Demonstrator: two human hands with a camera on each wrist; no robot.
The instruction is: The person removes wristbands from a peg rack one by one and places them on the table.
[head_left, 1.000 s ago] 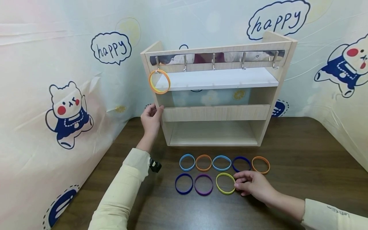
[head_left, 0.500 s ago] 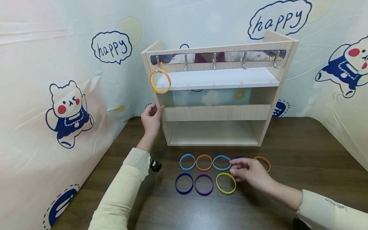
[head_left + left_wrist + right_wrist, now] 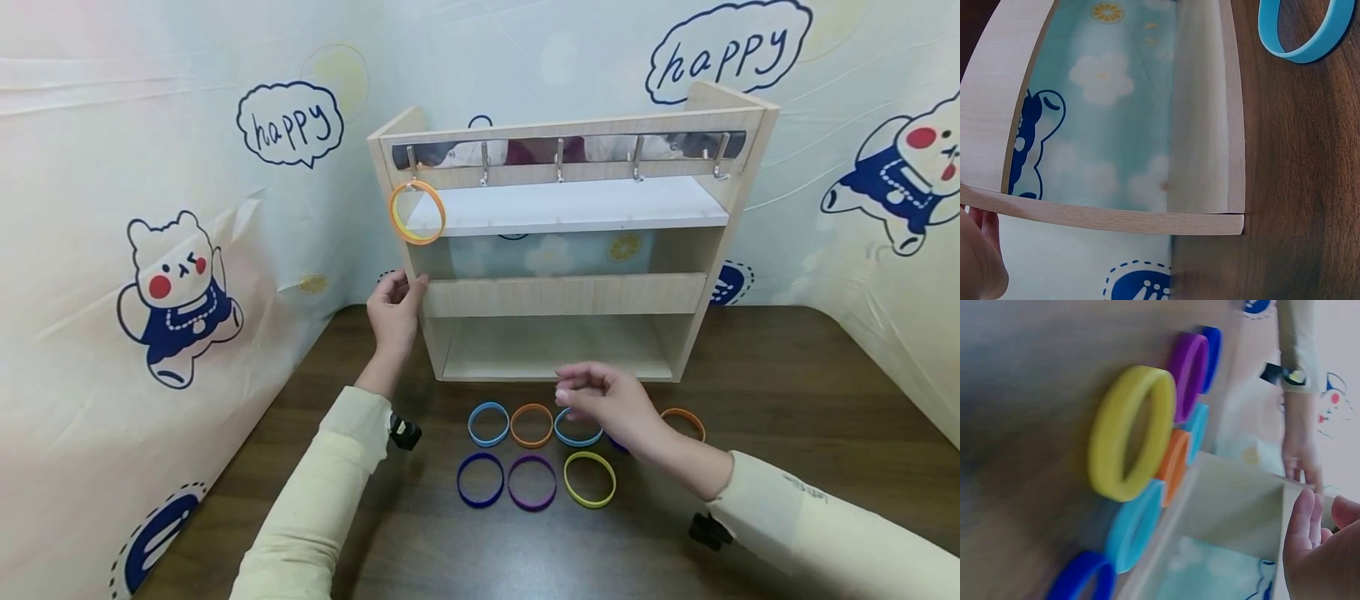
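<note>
My left hand (image 3: 393, 317) grips the left side panel of a pale wooden shelf rack (image 3: 566, 296), thumb at its front edge. From the rack's leftmost hook hang an orange wristband (image 3: 392, 218) and a yellow one, overlapping. My right hand (image 3: 611, 408) hovers over the back row of wristbands, fingers loosely bent with nothing between them. Beneath it, a light blue wristband (image 3: 579, 443) and a dark blue one (image 3: 618, 447) are partly hidden. A yellow wristband (image 3: 1104, 450) lies nearer the front, beside a purple wristband (image 3: 532, 507) and another dark blue one (image 3: 480, 504).
Farther left in the back row lie a light blue wristband (image 3: 488, 443) and an orange wristband (image 3: 531, 446); another orange wristband (image 3: 682, 412) ends the row at right. Several metal hooks (image 3: 558, 162) line the rack's top rail. Patterned cloth (image 3: 300, 233) hangs behind the brown table (image 3: 450, 558).
My right hand has lifted from beside the yellow wristband and moved away from me and leftward, over the back row, carrying nothing. My left hand has stayed on the rack.
</note>
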